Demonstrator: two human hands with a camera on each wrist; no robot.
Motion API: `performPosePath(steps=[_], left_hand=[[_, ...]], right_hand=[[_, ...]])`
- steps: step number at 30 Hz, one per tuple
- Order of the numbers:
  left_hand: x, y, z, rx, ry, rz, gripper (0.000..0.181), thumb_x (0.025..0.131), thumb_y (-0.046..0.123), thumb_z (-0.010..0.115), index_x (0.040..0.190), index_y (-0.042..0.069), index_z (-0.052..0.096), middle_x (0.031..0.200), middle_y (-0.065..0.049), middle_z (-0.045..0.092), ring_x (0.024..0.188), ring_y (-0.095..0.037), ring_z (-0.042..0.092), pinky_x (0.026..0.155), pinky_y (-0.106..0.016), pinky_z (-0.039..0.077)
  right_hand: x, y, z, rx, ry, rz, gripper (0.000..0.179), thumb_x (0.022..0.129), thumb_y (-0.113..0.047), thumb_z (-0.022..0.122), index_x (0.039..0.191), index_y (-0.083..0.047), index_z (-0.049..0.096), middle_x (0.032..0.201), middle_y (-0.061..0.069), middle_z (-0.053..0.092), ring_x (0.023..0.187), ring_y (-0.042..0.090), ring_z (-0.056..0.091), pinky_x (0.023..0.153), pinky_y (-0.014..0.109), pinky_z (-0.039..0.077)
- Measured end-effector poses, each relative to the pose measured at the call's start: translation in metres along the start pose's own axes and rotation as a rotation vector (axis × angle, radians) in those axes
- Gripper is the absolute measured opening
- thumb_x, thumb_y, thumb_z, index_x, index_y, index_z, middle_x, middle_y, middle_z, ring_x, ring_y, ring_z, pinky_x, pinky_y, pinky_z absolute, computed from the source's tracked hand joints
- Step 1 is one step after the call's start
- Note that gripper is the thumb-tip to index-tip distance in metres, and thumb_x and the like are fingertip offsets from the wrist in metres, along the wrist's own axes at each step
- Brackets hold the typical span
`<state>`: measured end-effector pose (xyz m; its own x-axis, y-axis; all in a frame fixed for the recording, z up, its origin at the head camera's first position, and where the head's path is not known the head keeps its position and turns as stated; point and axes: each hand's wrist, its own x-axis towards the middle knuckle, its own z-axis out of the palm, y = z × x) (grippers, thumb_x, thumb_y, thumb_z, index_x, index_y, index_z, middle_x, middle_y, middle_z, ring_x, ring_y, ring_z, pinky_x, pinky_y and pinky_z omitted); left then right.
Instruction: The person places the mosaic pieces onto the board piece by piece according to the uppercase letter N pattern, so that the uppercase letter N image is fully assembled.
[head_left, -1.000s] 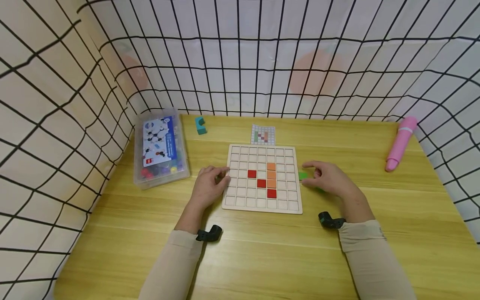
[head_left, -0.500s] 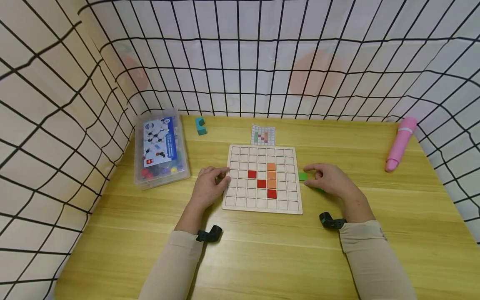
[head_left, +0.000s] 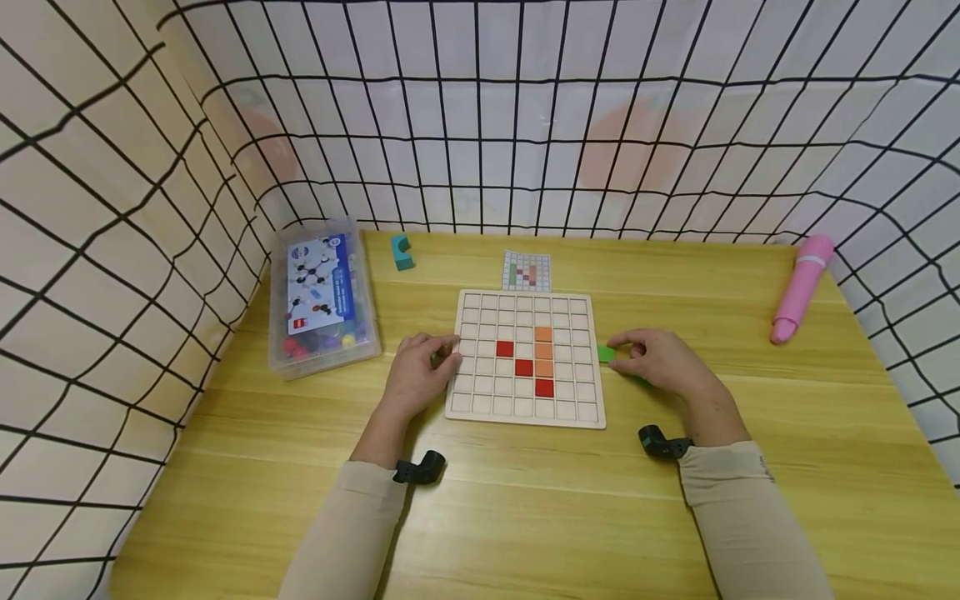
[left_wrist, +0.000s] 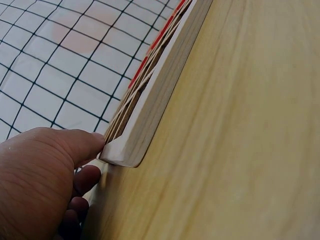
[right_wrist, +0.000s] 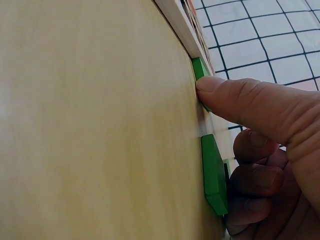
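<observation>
A square wooden grid board [head_left: 480,396] lies flat, with red tiles [head_left: 523,367] and a column of orange tiles [head_left: 543,351] in its cells. My left hand [head_left: 417,372] holds the board's left edge with thumb and index finger; the thumb rests on the rim [left_wrist: 142,117] in the left wrist view. Just off the board's right side, my right hand [head_left: 663,360] pinches a green tile [head_left: 606,354], its thumb on the near side. Another green tile [right_wrist: 214,175] lies under the curled fingers in the right wrist view; the hand mostly hides it from the head camera.
Behind the board lies a small printed grid card [head_left: 527,271]. A clear plastic box [head_left: 322,292] of coloured parts stands left, near a teal block [head_left: 402,252]. At far right lies a pink cylindrical object [head_left: 802,287]. Black wire mesh [head_left: 555,133] surrounds the table.
The right hand has shifted slightly to the right, and its index fingertip has come closer to the thumb around the green tile. The left hand and the board have hardly moved.
</observation>
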<state>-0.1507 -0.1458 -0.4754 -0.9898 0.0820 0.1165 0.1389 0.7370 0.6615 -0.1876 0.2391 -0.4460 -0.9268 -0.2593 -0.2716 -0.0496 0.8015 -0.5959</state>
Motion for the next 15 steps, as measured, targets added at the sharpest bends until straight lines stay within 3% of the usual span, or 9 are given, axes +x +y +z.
performPosePath(steps=[15], left_hand=[[0.0009, -0.0019, 0.0015, -0.007, 0.000, 0.001, 0.034, 0.097, 0.028, 0.067, 0.129, 0.016, 0.072, 0.102, -0.006, 0.067, 0.092, -0.024, 0.050, 0.083, -0.035, 0.041]], right_hand=[[-0.0027, -0.0085, -0.0080, -0.050, 0.019, -0.031, 0.039, 0.097, -0.031, 0.070, 0.128, -0.008, 0.067, 0.081, 0.005, 0.054, 0.068, 0.019, 0.046, 0.062, 0.032, 0.038]])
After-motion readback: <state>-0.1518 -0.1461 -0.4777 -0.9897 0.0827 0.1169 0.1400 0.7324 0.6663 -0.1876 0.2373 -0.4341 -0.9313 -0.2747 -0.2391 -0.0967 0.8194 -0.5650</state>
